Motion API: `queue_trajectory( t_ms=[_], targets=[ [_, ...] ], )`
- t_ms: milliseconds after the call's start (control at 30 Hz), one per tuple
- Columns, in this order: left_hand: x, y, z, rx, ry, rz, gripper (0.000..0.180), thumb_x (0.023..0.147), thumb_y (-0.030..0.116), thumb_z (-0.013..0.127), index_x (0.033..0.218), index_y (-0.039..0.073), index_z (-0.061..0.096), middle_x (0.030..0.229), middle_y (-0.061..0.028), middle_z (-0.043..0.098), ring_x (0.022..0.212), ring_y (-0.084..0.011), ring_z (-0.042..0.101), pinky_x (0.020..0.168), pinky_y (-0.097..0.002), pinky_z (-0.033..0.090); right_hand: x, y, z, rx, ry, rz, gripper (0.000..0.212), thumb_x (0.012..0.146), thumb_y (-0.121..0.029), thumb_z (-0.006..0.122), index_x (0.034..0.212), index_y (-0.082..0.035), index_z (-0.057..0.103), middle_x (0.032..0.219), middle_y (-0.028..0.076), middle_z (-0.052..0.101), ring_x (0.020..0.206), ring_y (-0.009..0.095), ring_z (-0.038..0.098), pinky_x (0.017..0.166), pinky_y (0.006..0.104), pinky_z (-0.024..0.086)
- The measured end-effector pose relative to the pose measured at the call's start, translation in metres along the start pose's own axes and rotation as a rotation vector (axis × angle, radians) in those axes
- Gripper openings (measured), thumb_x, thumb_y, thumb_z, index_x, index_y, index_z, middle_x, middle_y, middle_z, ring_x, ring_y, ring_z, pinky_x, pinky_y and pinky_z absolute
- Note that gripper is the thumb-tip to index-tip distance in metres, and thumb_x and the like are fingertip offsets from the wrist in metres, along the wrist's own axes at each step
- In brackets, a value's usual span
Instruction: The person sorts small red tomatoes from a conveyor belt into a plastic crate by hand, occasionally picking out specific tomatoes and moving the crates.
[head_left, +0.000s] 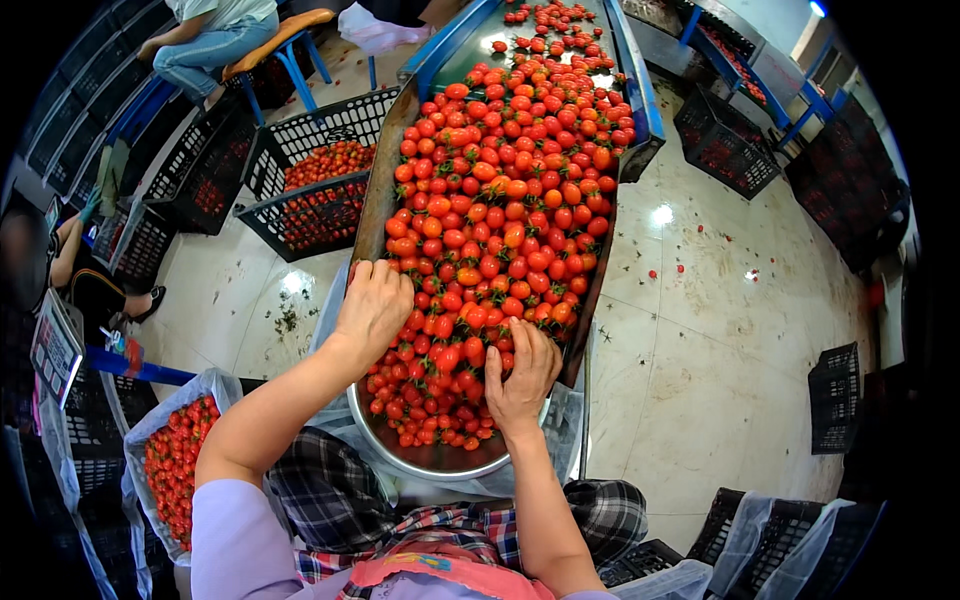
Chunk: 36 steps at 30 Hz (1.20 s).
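Small red tomatoes [500, 210] with green stem tops cover a sloping metal chute [620, 170] in front of me and spill into a round metal basin [455, 468] at my lap. My left hand [377, 305] is at the chute's left edge, knuckles up. Its fingers are curled and pressed together, with the tips hidden, so whatever they hold does not show. Lower on the right, my right hand [522, 378] rests over the tomatoes at the basin's far rim. Its fingers lie stretched forward, the thumb apart from them.
A black crate [310, 215] part-filled with tomatoes stands left of the chute. Near my left elbow is a lined crate [218, 388] of tomatoes, with a scale display [57, 347] beyond. Another person sits on an orange stool [285, 40]. More black crates [725, 140] stand right.
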<state>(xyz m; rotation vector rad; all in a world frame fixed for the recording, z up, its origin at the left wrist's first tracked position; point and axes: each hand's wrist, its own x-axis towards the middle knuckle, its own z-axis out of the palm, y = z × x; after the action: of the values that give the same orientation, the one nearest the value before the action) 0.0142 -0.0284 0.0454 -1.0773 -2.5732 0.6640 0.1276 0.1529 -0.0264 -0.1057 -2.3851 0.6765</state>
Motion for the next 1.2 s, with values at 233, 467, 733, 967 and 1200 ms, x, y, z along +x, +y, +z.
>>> queue_trajectory(
  t_ms=[233, 467, 733, 967, 1200],
  targets=[
    [-0.008, -0.003, -0.028, -0.563, 0.179, 0.172, 0.023, 0.066, 0.01, 0.066, 0.083, 0.008, 0.051, 0.082, -0.0077, 0.047, 0.071, -0.0224, 0.054, 0.063, -0.0352, 0.046, -0.005, 0.008, -0.005, 0.044, 0.034, -0.015, 0.042, 0.078, -0.021, 0.066, 0.117, -0.013, 0.056, 0.108, 0.008, 0.048, 0.104, 0.025, 0.046, 0.095, 0.0422, 0.031],
    [0.056, -0.077, -0.037, -0.878, 0.917, -0.635, 0.023, 0.079, 0.004, 0.059, 0.101, 0.001, 0.055, 0.092, -0.0147, 0.055, 0.087, -0.0281, 0.055, 0.076, -0.0345, 0.047, -0.004, 0.0, 0.001, 0.074, 0.033, -0.051, 0.033, 0.073, -0.016, 0.07, 0.104, -0.012, 0.061, 0.102, 0.007, 0.048, 0.099, 0.026, 0.046, 0.091, 0.0417, 0.035],
    [0.049, 0.059, 0.008, -0.7, 0.497, -0.232, 0.042, 0.081, 0.023, 0.06, 0.121, 0.015, 0.053, 0.123, -0.015, 0.042, 0.114, -0.0306, 0.039, 0.101, -0.0473, 0.023, 0.008, -0.007, -0.007, -0.039, 0.046, 0.092, 0.039, 0.083, -0.026, 0.061, 0.117, -0.007, 0.055, 0.127, 0.017, 0.038, 0.118, 0.036, 0.037, 0.1, 0.0478, 0.031],
    [0.01, 0.045, 0.011, -0.766, 0.531, -0.096, 0.041, 0.075, 0.025, 0.064, 0.115, 0.016, 0.057, 0.123, -0.0139, 0.044, 0.116, -0.0313, 0.042, 0.098, -0.0464, 0.031, 0.007, -0.011, -0.012, 0.061, 0.134, 0.078, 0.037, 0.082, -0.025, 0.061, 0.115, -0.008, 0.057, 0.119, 0.016, 0.048, 0.116, 0.033, 0.042, 0.1, 0.0467, 0.029],
    [0.013, 0.048, 0.016, -1.054, 0.388, -0.22, 0.026, 0.08, 0.02, 0.062, 0.104, 0.008, 0.062, 0.118, -0.0139, 0.049, 0.106, -0.0307, 0.049, 0.088, -0.0396, 0.04, -0.004, -0.004, -0.013, 0.269, -0.05, 0.098, 0.03, 0.083, -0.027, 0.061, 0.103, -0.005, 0.063, 0.123, 0.015, 0.046, 0.118, 0.035, 0.041, 0.099, 0.0449, 0.03]
  ],
)
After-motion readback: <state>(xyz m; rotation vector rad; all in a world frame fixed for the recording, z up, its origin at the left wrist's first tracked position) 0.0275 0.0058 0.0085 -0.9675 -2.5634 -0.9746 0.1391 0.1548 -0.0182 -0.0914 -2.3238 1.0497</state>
